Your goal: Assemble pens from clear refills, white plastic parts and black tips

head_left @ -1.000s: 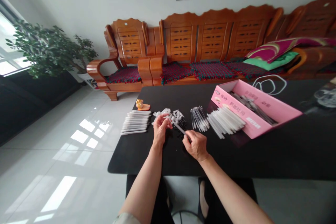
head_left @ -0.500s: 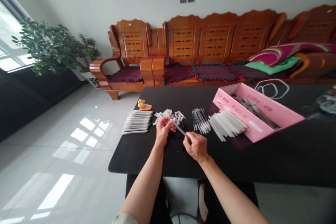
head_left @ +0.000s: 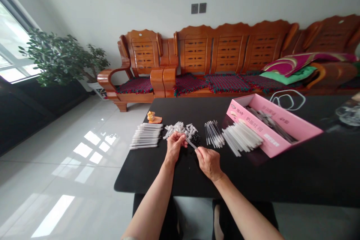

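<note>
My left hand [head_left: 174, 146] and my right hand [head_left: 207, 162] are both closed on one slim white pen [head_left: 191, 144], each pinching an end, just above the black table [head_left: 281, 172]. Behind the hands lies a heap of small white caps [head_left: 180, 128] with some black bits [head_left: 195, 138]. To the left is a neat row of finished white pens [head_left: 145, 135]. To the right lie thin refills [head_left: 213, 133] and a pile of white barrels [head_left: 243, 136].
An open pink box [head_left: 292, 127] with dark parts stands at the right, a white cord loop [head_left: 287, 99] behind it. A small orange figure [head_left: 153, 117] sits near the table's far left edge. Wooden sofas [head_left: 225, 56] and a potted plant [head_left: 60, 60] stand beyond on the tiled floor.
My hands have drawn closer together along the pen. The view has tipped a little, so everything sits slightly lower in the picture.
</note>
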A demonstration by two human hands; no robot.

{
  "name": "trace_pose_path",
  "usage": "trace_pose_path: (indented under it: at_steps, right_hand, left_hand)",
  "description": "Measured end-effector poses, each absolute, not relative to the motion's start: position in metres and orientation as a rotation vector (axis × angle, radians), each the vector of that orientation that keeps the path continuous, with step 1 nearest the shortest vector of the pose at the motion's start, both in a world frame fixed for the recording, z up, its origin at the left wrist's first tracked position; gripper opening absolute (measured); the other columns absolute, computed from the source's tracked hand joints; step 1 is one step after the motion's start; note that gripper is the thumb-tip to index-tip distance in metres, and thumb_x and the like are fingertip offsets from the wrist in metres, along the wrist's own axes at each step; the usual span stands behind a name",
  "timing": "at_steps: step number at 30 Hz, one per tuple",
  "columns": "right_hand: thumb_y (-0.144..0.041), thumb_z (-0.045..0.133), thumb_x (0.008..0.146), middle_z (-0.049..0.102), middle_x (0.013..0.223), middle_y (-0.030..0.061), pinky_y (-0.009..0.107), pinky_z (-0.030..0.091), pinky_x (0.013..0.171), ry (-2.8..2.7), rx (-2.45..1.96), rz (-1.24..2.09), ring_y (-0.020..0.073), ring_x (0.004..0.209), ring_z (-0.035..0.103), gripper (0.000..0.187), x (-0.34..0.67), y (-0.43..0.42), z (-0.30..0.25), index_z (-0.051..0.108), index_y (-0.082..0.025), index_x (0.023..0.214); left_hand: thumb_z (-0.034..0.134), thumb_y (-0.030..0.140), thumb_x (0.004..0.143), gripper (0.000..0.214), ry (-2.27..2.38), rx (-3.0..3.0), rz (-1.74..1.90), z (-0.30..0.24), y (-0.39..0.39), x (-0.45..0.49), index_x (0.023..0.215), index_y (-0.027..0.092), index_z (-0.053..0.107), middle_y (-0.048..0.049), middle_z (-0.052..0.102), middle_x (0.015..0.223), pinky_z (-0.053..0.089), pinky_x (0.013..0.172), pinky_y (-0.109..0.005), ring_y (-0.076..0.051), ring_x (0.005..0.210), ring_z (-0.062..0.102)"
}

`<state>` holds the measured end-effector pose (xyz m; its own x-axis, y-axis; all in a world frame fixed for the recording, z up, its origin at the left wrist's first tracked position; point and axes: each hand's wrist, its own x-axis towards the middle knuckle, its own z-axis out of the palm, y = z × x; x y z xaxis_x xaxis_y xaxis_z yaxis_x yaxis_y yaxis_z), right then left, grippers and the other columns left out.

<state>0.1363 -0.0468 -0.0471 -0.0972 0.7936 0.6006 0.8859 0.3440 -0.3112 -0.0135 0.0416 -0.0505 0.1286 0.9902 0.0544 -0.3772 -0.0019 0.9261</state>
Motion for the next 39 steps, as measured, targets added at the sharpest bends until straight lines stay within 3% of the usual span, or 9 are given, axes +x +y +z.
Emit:
trace_pose_path:
  at_steps: [11,15,19,22,29,39]
  right_hand:
    - [-0.026,0.040,0.098,0.062,0.055,0.0037,0.026,0.032,0.056,-1.855,-1.473,-0.041,0.0146,0.051,0.058,0.034,0.142,-0.045,-0.049,0.063,-0.018,0.074]
    - [-0.028,0.040,0.098,0.067,0.063,0.0062,0.026,0.037,0.061,-1.876,-1.443,-0.012,0.0173,0.059,0.063,0.033,0.141,-0.042,-0.051,0.065,-0.018,0.079]
    - [-0.033,0.044,0.097,0.073,0.084,0.0107,0.028,0.044,0.072,-1.800,-1.407,0.052,0.0214,0.074,0.069,0.028,0.143,-0.043,-0.050,0.067,-0.016,0.099]
    - [-0.037,0.045,0.096,0.074,0.085,0.0115,0.030,0.047,0.073,-1.690,-1.427,0.079,0.0221,0.073,0.069,0.032,0.146,-0.044,-0.050,0.065,-0.014,0.107]
    - [-0.034,0.044,0.096,0.074,0.084,0.0105,0.027,0.046,0.072,-1.676,-1.409,0.071,0.0212,0.075,0.069,0.029,0.144,-0.041,-0.053,0.067,-0.015,0.096]
    - [-0.031,0.047,0.096,0.070,0.073,0.0057,0.024,0.042,0.065,-1.701,-1.374,0.012,0.0169,0.065,0.066,0.025,0.141,-0.041,-0.048,0.065,-0.015,0.088]
  left_hand:
    - [0.076,0.040,0.071,0.032,0.769,1.015,1.269,-0.047,0.038,-0.012,0.080,0.016,0.059,0.0010,0.064,0.063,0.052,0.052,-0.025,-0.012,0.051,0.060]
    - [0.073,0.042,0.075,0.032,0.733,1.018,1.291,-0.046,0.033,-0.013,0.085,0.017,0.056,0.0014,0.063,0.067,0.053,0.051,-0.024,-0.011,0.053,0.060]
    - [0.072,0.043,0.075,0.033,0.763,0.991,1.375,-0.048,0.031,-0.019,0.085,0.016,0.056,0.0019,0.061,0.067,0.052,0.051,-0.023,-0.010,0.052,0.060]
    - [0.073,0.043,0.073,0.034,0.903,0.881,1.576,-0.044,0.037,-0.041,0.086,0.015,0.056,0.0038,0.059,0.062,0.050,0.049,-0.020,-0.009,0.051,0.059]
    - [0.067,0.038,0.072,0.029,1.397,0.647,2.110,-0.026,0.076,-0.139,0.084,0.015,0.054,0.0049,0.059,0.059,0.056,0.052,-0.026,-0.011,0.049,0.062]
    - [0.058,0.039,0.075,0.027,1.943,0.866,1.800,-0.041,0.117,-0.178,0.087,0.015,0.062,0.0014,0.064,0.054,0.056,0.056,-0.029,-0.019,0.053,0.069]
